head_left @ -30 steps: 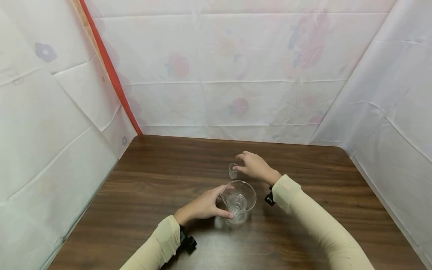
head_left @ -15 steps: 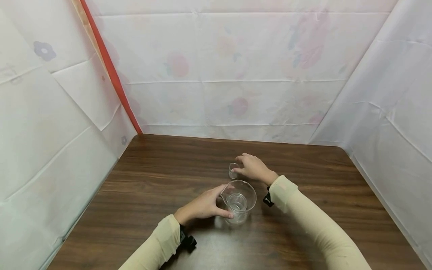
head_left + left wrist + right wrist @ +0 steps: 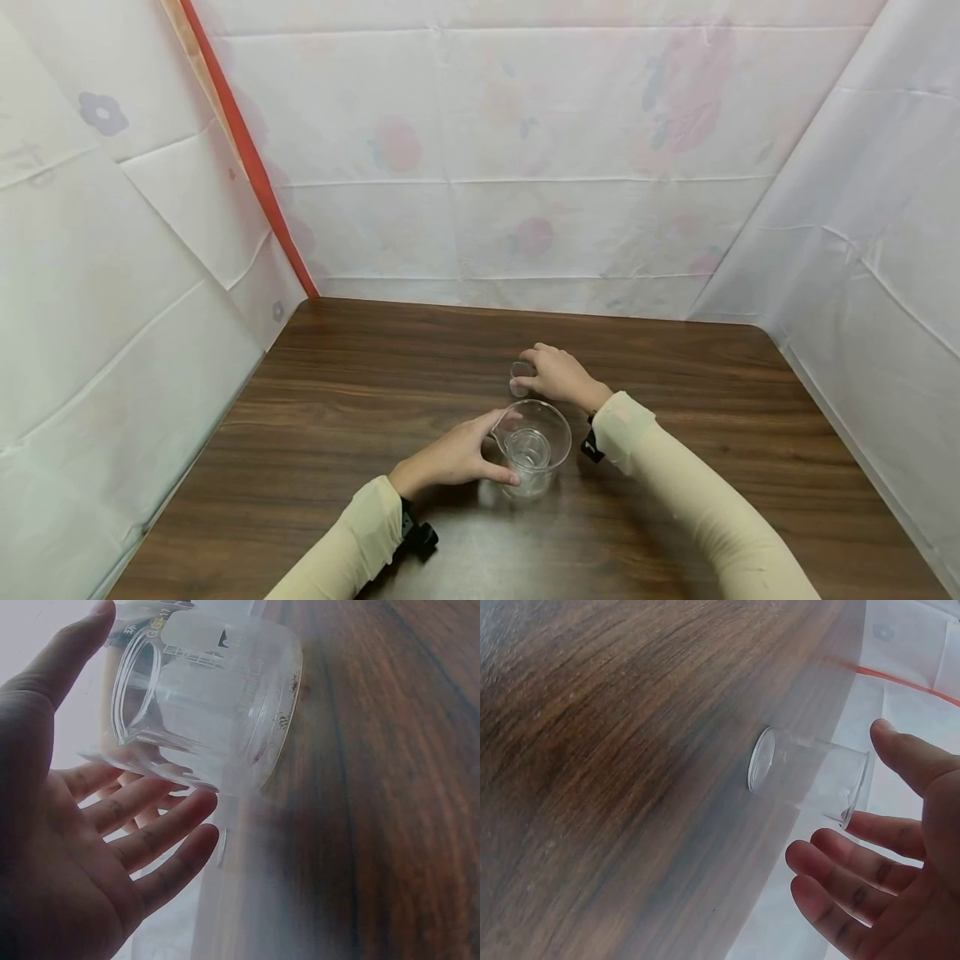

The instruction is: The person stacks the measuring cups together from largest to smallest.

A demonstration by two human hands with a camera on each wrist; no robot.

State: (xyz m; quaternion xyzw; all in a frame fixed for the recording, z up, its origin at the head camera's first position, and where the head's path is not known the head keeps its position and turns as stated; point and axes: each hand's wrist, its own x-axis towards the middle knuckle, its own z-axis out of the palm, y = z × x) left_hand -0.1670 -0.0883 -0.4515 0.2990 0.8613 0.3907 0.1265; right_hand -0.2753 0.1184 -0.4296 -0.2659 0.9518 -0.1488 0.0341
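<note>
A large clear glass beaker (image 3: 556,427) stands upright on the table, its spout toward the left. Nested inside is a smaller glass beaker (image 3: 527,451). My left hand (image 3: 459,454) spans the large beaker, thumb at its near side and fingers behind; in the left wrist view the fingertips (image 3: 201,801) lie along the glass and the palm stays off it. Farther back stands a tiny clear beaker (image 3: 810,769). Around its rim is my right hand (image 3: 558,375), index fingertip at the rim and thumb a small gap off; the remaining fingers are loosely bent.
The brown wood-grain table (image 3: 360,375) reaches back to a pale printed curtain (image 3: 480,233). Similar sheets flank both sides, and a red strip (image 3: 255,167) runs down the left corner. Black cameras sit on both wrists.
My right hand has moved slightly left and toward me, its thumb and fingers coming closer around the tiny beaker. My left hand and the large beaker have stayed in place.
</note>
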